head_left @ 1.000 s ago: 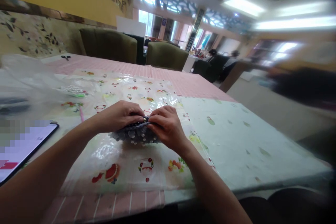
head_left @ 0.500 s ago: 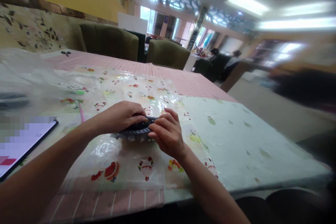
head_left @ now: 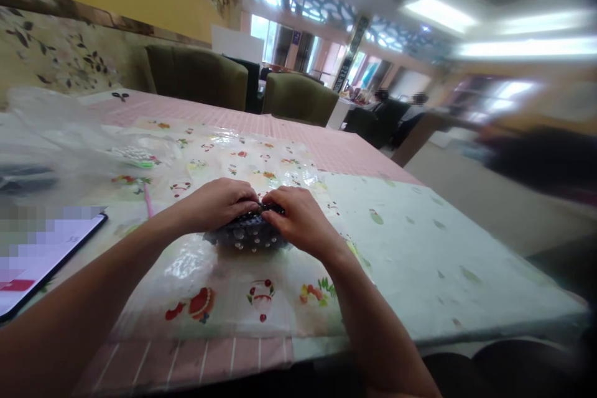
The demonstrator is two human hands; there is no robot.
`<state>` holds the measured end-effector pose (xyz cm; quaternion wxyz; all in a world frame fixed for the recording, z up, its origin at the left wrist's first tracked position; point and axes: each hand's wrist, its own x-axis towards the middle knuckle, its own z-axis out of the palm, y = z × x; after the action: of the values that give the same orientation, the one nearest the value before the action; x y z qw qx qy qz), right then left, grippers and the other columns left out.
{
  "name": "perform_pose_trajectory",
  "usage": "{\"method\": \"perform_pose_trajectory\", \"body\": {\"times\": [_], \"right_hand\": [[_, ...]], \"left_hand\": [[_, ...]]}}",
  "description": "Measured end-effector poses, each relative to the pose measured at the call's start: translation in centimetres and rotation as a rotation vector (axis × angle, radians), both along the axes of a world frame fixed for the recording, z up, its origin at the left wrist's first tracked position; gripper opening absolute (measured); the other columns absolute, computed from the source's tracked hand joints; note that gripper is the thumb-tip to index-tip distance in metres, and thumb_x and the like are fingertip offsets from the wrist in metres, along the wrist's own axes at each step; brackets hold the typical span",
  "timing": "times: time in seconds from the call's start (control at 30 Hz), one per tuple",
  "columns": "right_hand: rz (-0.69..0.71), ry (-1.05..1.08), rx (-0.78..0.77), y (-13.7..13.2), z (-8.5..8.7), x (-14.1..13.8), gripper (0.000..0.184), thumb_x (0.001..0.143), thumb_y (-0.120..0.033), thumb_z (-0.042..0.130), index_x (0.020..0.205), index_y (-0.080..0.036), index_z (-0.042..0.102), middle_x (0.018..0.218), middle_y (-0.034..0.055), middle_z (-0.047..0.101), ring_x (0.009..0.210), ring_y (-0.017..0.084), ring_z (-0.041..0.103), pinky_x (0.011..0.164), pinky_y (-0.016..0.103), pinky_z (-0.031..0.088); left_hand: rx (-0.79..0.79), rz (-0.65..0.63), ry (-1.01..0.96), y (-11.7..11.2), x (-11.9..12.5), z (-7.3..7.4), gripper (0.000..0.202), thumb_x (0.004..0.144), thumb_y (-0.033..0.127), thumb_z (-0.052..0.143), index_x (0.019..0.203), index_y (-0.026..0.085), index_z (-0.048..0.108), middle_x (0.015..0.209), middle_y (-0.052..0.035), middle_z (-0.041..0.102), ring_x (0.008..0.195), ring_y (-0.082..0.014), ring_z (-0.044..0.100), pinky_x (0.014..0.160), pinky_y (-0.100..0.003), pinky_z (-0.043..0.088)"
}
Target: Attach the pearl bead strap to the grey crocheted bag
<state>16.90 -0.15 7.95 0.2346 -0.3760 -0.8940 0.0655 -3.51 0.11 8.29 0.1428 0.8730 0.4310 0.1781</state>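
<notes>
A small dark, knitted-looking pouch (head_left: 247, 234) dotted with clear or white beads rests on the plastic sheet in front of me. My left hand (head_left: 228, 202) grips its top edge from the left, thumb along the near side. From the right, my right hand (head_left: 296, 214) pinches the same edge, with fingers over the far side. Both hands meet near the middle of the rim, which looks pressed together. Fingers cover much of that edge, and the inside of the pouch is hidden.
A phone (head_left: 51, 261) lies at the left with its screen lit. Beyond it are a pink stick-like tool (head_left: 148, 200), a clear plastic bag (head_left: 69, 130) and black-handled scissors (head_left: 120, 97). Green chairs (head_left: 298, 98) stand across the table, and people sit farther back.
My right hand has turned palm-down over the pouch's rim and moved closer to my left hand. The pouch's opening, seen before, is now closed up and its beaded side faces me.
</notes>
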Motion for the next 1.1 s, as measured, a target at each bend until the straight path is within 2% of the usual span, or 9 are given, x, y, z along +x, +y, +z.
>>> {"method": "perform_pose_trajectory", "body": {"times": [0.23,0.37,0.5,0.7,0.93,1.1], "right_hand": [[-0.005,-0.010,0.028,-0.3,-0.7,-0.2,0.010,0.091,-0.020,0.058,0.092,-0.017,0.068,0.091,0.0051,0.067,0.089,0.017,0.060,0.084,0.031,0.040],[-0.061,0.035,-0.031,0.0,-0.8,-0.4,0.010,0.090,-0.021,0.059,0.089,-0.018,0.069,0.089,0.0043,0.066,0.085,0.016,0.060,0.079,0.029,0.040],[-0.089,0.143,-0.058,0.5,-1.3,-0.6,0.008,0.087,-0.018,0.061,0.083,-0.018,0.069,0.086,0.0027,0.065,0.078,0.014,0.059,0.071,0.026,0.039],[-0.098,0.229,-0.039,0.9,-2.1,-0.8,0.009,0.085,-0.017,0.063,0.076,-0.018,0.065,0.081,0.0019,0.064,0.075,0.013,0.058,0.068,0.026,0.039],[-0.088,0.232,0.025,0.9,-2.5,-1.1,0.012,0.085,-0.016,0.062,0.074,-0.017,0.062,0.079,0.0014,0.062,0.076,0.014,0.057,0.070,0.027,0.039],[-0.098,0.198,0.069,0.6,-2.7,-1.2,0.012,0.087,-0.016,0.059,0.075,-0.017,0.060,0.081,0.0021,0.062,0.078,0.014,0.056,0.074,0.028,0.038]], "left_hand": [[-0.070,0.040,-0.006,0.0,0.0,0.2,0.031,0.093,0.035,0.046,0.096,0.017,0.071,0.092,-0.0054,0.071,0.086,-0.0181,0.062,0.077,-0.028,0.041],[-0.057,0.039,-0.066,0.1,0.1,0.0,0.027,0.091,0.034,0.049,0.095,0.018,0.070,0.092,-0.0040,0.071,0.085,-0.0169,0.062,0.077,-0.027,0.041],[-0.061,0.130,-0.153,0.1,0.2,-0.2,0.025,0.087,0.034,0.053,0.102,0.018,0.065,0.080,-0.0015,0.068,0.074,-0.0154,0.061,0.069,-0.026,0.041],[-0.098,0.150,-0.067,0.1,0.2,-0.1,0.027,0.081,0.034,0.057,0.097,0.017,0.070,0.095,-0.0056,0.072,0.087,-0.0199,0.064,0.076,-0.028,0.043],[-0.245,0.124,-0.109,0.3,0.2,0.0,0.030,0.079,0.037,0.056,0.093,0.017,0.072,0.088,-0.0040,0.072,0.082,-0.0193,0.064,0.072,-0.027,0.042],[-0.247,0.150,-0.100,0.2,0.5,0.0,0.029,0.077,0.033,0.055,0.095,0.015,0.070,0.089,-0.0040,0.072,0.084,-0.0193,0.063,0.073,-0.027,0.042]]}}
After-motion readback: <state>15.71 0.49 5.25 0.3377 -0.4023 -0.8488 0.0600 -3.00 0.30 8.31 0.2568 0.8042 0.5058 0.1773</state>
